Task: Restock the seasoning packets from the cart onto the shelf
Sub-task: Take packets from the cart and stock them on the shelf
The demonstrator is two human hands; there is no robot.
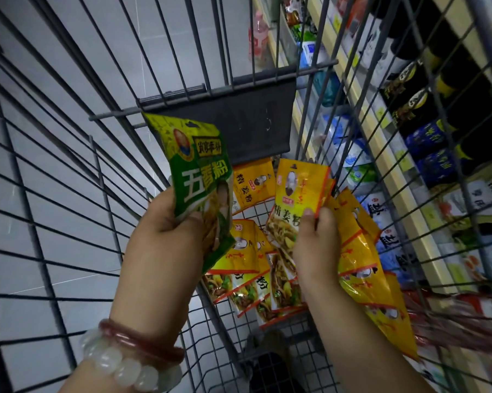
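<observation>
Inside the wire cart (69,194), my left hand (168,236) grips a green seasoning packet (193,171), held upright above the cart floor. My right hand (317,242) pinches a yellow seasoning packet (298,194) by its lower right edge, lifted slightly off the pile. Several more yellow packets (247,279) lie on the cart bottom below both hands, and others (363,262) lean against the cart's right wall. The shelf (386,154) runs along the right, outside the cart.
A dark plastic flap (239,120) hangs on the cart's far wall. Through the right wire wall I see shelf rows of blue-white bags (349,163) and dark bottles (414,103). Grey floor tiles (40,95) lie to the left. Bracelets (125,355) circle my left wrist.
</observation>
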